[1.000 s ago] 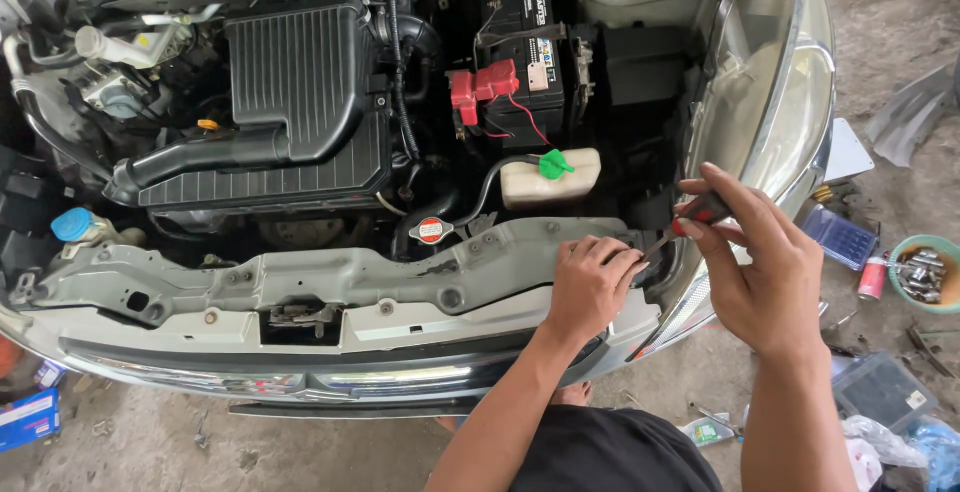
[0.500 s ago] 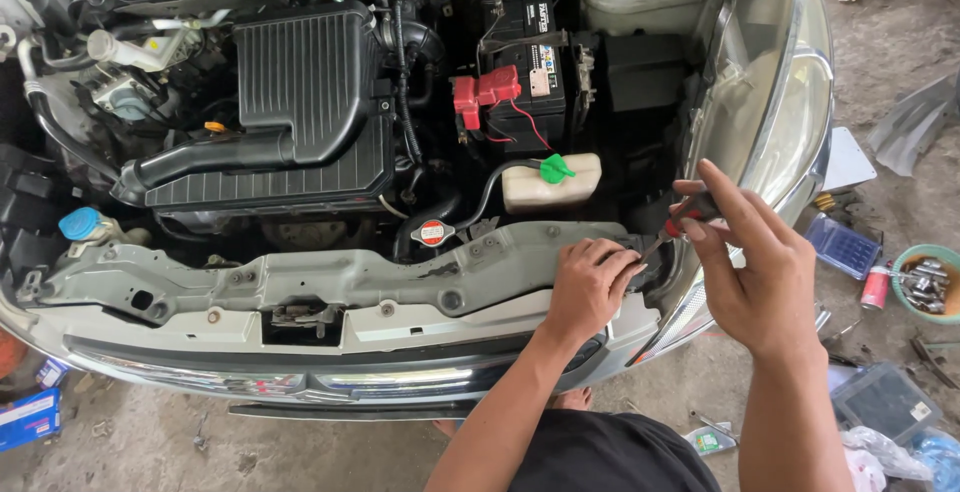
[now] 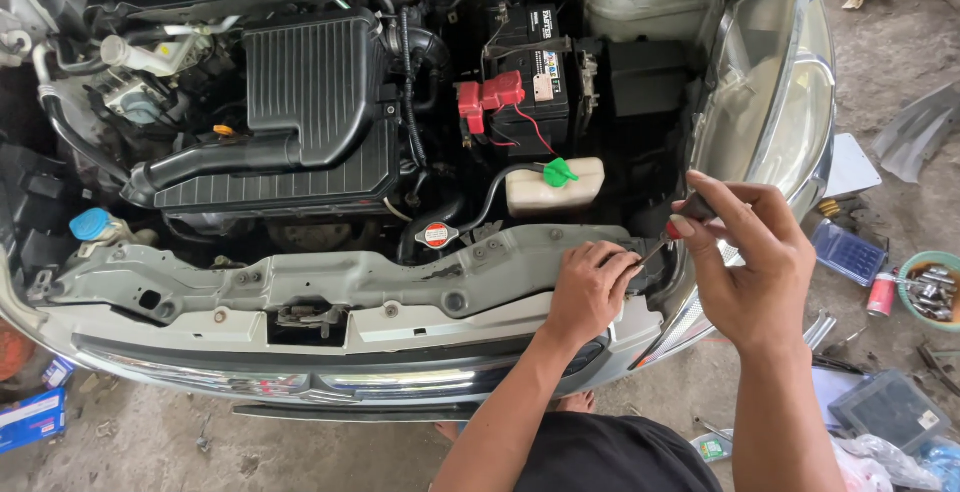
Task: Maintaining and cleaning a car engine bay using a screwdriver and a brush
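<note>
Right hand (image 3: 745, 267) grips red-handled screwdriver (image 3: 668, 237), tip at right end of grey metal radiator support panel (image 3: 330, 277), tight beside clear headlamp (image 3: 775, 102). Left hand (image 3: 590, 290) curled closed on panel's near edge. Open concrete floor (image 3: 880, 42) right.

Red-handled screwdriver (image 3: 672, 235), tilted; tip at panel edge
</note>
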